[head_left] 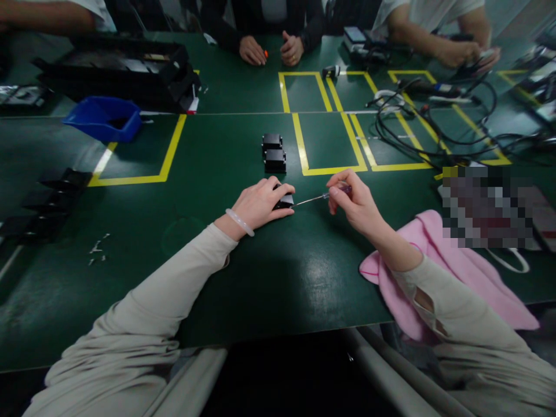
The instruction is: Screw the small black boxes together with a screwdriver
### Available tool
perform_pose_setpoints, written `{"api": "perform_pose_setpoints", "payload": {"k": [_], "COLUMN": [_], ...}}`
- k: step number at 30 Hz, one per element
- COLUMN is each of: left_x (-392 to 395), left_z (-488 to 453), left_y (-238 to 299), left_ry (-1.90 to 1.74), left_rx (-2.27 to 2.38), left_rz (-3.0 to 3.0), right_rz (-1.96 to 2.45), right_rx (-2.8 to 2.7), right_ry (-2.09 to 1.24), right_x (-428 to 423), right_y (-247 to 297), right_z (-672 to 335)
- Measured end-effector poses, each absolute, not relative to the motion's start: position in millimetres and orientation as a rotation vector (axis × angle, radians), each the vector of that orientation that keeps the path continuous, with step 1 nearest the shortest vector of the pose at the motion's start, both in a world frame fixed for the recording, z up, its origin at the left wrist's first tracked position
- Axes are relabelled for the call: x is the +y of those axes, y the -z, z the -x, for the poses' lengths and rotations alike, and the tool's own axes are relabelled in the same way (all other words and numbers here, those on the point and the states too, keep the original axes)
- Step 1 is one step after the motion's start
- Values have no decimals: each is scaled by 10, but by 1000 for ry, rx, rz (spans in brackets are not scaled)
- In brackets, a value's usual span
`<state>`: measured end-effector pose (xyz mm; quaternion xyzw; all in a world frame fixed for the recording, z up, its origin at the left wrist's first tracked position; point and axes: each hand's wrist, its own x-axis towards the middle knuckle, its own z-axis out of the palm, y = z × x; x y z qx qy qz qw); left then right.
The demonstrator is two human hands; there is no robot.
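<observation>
My left hand (260,204) lies curled over a small black block (285,201) on the green table (278,272), holding it down. My right hand (353,200) pinches a thin screwdriver (319,197) by its purple handle. The metal tip points left and touches the side of the block. Two more small black blocks (273,153) sit one behind the other just beyond my left hand.
A pink cloth (460,272) lies under my right forearm. A blue bin (103,118) and a black tray (125,72) stand at the far left, black parts (52,200) at the left edge, small screws (98,250) near them. Tangled cables (434,124) lie at the right. Other people's hands (271,51) rest across the table.
</observation>
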<state>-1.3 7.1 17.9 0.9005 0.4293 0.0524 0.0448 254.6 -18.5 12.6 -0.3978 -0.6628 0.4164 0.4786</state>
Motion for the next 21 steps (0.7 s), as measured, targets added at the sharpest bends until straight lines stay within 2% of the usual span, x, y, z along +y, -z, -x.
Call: {"api": "perform_pose_setpoints", "payload": {"k": [21], "left_x": [73], "left_z": [6], "left_y": [-171], "left_ry": [-173], "left_rx": [1306], "left_rz": [-2755], "right_rz": [988], "right_rx": [-1627], "right_ry": [-964], "right_x": [-192], "right_y": [-91], "right_z": [-2545]}}
